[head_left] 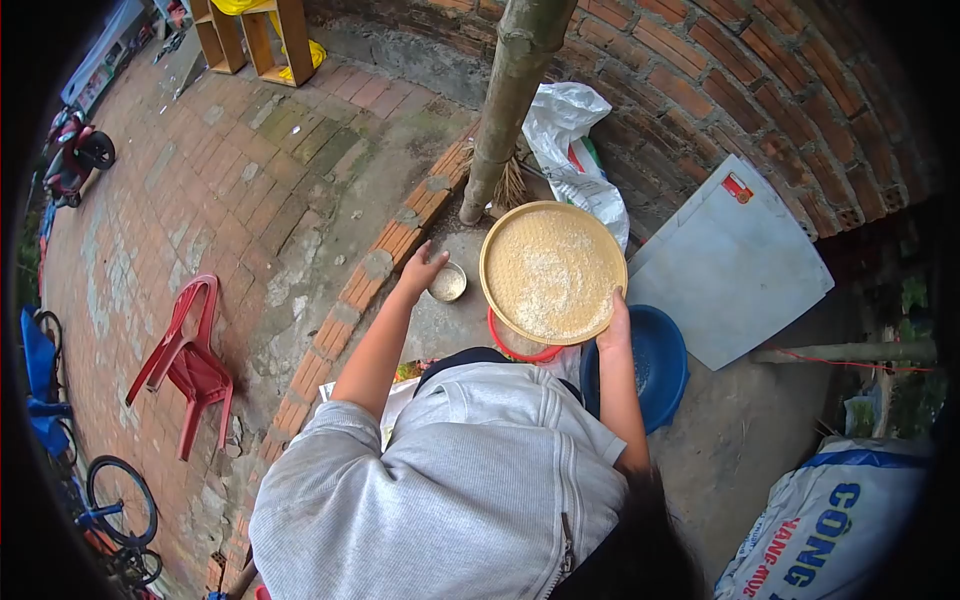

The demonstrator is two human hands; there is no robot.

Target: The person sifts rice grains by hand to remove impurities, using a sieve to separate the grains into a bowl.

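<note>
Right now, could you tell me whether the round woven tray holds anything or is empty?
It holds something: pale grain covers the floor of the round woven tray, which the right hand grips at its rim.

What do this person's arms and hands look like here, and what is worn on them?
Both forearms are bare, with the grey sleeves of a zipped, ribbed top pushed up near the elbows. The left hand and right hand are bare: no gloves; no rings or watch can be made out.

- Curved red brick wall [760, 70] behind a wooden post [505, 100].
- Brick-paved yard floor [200, 170] in daylight.
- Red plastic chair [190, 360] tipped over; wooden stools [255, 35] far off.
</note>
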